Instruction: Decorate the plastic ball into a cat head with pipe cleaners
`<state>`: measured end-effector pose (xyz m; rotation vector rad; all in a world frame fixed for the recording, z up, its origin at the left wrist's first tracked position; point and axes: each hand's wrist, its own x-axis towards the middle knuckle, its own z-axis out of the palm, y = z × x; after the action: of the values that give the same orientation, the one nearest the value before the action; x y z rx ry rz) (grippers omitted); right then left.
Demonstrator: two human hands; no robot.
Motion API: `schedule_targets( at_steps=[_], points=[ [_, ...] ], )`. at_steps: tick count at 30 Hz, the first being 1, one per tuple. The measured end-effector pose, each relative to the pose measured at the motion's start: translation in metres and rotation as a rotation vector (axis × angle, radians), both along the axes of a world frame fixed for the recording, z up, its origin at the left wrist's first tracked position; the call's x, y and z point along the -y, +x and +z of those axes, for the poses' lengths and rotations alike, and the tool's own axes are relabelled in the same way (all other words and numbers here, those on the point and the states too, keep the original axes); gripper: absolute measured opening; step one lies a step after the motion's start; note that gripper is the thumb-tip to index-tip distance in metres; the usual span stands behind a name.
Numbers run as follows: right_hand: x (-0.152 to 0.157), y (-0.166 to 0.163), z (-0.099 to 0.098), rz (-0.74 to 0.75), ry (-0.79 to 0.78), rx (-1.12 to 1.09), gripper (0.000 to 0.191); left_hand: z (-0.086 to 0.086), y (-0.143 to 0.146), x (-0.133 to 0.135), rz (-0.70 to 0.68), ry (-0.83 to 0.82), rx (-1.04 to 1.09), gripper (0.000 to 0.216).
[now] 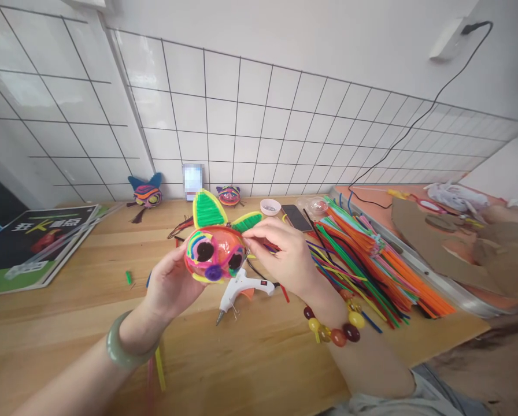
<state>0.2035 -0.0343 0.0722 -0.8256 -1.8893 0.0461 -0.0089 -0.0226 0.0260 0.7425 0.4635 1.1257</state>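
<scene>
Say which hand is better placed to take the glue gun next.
Right, I'd judge: the right hand is nearer the glue gun, whose handle points its way, and seems only to pinch the toy, while the left hand cups it.

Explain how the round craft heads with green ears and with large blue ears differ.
The left hand holds the green-eared head; the blue-eared head sits by the wall. The green-eared head has yellow-edged ears; the blue-eared head's look plain. Both are multicoloured.

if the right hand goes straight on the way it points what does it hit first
The green-eared toy, most likely; the right hand is right at its side, though exact contact is unclear.
</scene>
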Motion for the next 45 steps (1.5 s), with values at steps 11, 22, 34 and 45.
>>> schedule_targets(
  at_steps=[11,22,34,45],
  points=[
    [0.003,-0.013,-0.010,0.017,-0.077,-0.078,0.014,-0.007,-0.007,-0.006,0.050,-0.097,0.051,0.013],
    [0.005,-0.022,-0.016,0.055,-0.014,-0.089,0.032,-0.005,-0.006,-0.008,0.037,-0.028,0.069,0.018],
    [0.003,-0.022,-0.020,0.035,0.015,-0.072,0.035,-0.001,0.000,-0.004,-0.007,-0.019,0.144,0.022],
    [-0.001,-0.019,-0.022,0.067,0.001,-0.122,0.038,-0.005,-0.001,-0.004,-0.118,0.066,0.238,0.032]
  ],
)
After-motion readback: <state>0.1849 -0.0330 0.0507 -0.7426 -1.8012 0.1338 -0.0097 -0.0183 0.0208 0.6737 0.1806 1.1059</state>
